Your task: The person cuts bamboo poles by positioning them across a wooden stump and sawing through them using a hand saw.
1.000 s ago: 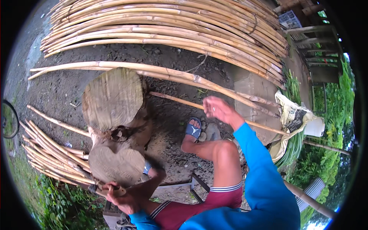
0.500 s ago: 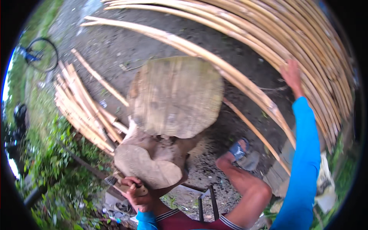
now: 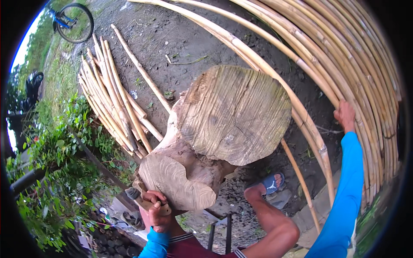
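My left hand (image 3: pixel 157 209) is closed round the wooden handle of a long, dark-bladed tool (image 3: pixel 100 165), low beside the smaller lobe of a cut tree stump (image 3: pixel 236 114). Its blade slants up and left over the leaves; whether its edge is toothed I cannot make out. Out to the right, my right hand (image 3: pixel 345 115) is wrapped round a bamboo pole (image 3: pixel 284 45) at the inner side of a large row of bamboo poles (image 3: pixel 365 77). The fingertips are partly hidden.
Cut bamboo lengths (image 3: pixel 114 99) lie left of the stump, with green plants (image 3: pixel 64 159) nearer. Two longer poles (image 3: pixel 297 103) pass behind the stump's right side. My sandalled foot (image 3: pixel 269 185) rests right of the stump. A bicycle wheel (image 3: pixel 75 23) shows at far left.
My right hand has gone from lying with fingers stretched on the poles to gripping one, which now stands apart from the row. The view has shifted; the left hand keeps its hold.
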Motion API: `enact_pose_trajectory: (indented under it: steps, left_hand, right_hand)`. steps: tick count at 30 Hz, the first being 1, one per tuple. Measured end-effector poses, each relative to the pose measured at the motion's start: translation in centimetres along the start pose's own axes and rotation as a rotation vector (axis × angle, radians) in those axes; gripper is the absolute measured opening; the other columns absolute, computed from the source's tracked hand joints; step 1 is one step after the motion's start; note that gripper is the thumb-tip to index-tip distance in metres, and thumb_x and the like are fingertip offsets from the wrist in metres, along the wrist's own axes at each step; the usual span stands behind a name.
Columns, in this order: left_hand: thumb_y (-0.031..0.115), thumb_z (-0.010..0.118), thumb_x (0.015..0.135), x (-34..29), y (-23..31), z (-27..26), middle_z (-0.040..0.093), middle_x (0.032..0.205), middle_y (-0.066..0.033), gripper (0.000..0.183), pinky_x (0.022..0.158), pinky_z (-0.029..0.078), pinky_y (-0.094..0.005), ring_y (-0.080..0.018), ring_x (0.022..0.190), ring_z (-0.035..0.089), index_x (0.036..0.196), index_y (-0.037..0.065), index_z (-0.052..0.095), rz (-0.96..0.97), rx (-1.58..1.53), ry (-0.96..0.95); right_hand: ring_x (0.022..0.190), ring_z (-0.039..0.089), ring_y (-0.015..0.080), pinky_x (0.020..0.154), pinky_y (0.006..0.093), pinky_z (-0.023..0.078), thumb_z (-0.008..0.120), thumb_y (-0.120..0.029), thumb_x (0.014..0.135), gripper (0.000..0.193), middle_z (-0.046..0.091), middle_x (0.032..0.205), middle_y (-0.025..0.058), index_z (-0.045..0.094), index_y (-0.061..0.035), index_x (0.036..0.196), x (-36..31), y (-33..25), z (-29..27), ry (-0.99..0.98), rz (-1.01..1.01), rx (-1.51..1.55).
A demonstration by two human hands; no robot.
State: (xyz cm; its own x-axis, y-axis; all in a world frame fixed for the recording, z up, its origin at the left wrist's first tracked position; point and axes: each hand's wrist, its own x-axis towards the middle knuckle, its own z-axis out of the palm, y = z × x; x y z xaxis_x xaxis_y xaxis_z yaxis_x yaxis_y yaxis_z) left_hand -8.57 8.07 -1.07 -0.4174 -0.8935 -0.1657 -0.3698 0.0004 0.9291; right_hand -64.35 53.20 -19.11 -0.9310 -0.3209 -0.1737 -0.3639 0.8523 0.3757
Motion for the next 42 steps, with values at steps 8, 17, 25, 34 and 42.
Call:
enact_pose_trajectory:
  steps: [8,17,25,34,42]
  left_hand:
    - [0.035,0.064,0.076,-0.1,0.7,-1.1,0.055,0.083,-0.0118,0.034,0.071,0.043,-0.0279,-0.0160,0.074,0.051,0.085,0.009,0.043,-0.086,-0.145,-0.069]
    - [0.028,0.055,0.091,0.2,-1.2,-1.8,0.058,0.096,-0.0097,0.025,0.073,0.045,-0.0278,-0.0163,0.083,0.054,0.096,0.004,0.051,-0.014,-0.184,-0.224]
    - [0.042,0.036,0.109,0.3,-4.5,-4.9,0.057,0.110,-0.0117,0.042,0.095,0.044,-0.0342,-0.0216,0.102,0.053,0.107,0.004,0.053,0.180,-0.089,-0.369]
    - [0.046,0.035,0.108,2.4,-8.9,-4.8,0.058,0.108,-0.0091,0.045,0.094,0.042,-0.0339,-0.0210,0.100,0.053,0.102,0.007,0.057,0.315,-0.385,-0.491]
    - [0.007,0.042,0.101,3.9,-10.8,-8.0,0.056,0.116,-0.0097,0.024,0.095,0.044,-0.0360,-0.0219,0.105,0.053,0.124,0.006,0.050,0.564,-0.125,-0.571]
  right_hand:
    - [0.088,0.074,0.0370,0.075,0.0495,0.057,0.075,-0.028,0.074,0.036,0.074,0.092,0.0237,0.074,0.0012,0.095,-1.3,-0.3,-6.3,0.029,0.036,0.420]
    - [0.054,0.050,0.0088,0.049,0.0274,0.036,0.073,-0.031,0.077,0.028,0.052,0.062,-0.0023,0.068,-0.0043,0.085,-20.0,-1.5,-23.5,-0.415,0.150,1.239]
    - [0.069,0.063,0.0443,0.065,0.0500,0.050,0.075,-0.028,0.074,0.030,0.061,0.072,0.0249,0.067,-0.0009,0.082,-36.9,-4.2,-26.8,-0.012,0.032,0.763]
    - [0.068,0.062,0.0466,0.064,0.0543,0.048,0.074,-0.027,0.070,0.030,0.062,0.068,0.0239,0.060,-0.0005,0.075,-49.0,-5.3,-24.3,0.057,0.092,0.782]
    - [0.077,0.067,0.0466,0.072,0.0550,0.054,0.075,-0.032,0.069,0.033,0.068,0.077,0.0234,0.069,-0.0030,0.082,-45.9,-6.9,-17.6,-0.013,0.130,0.806]
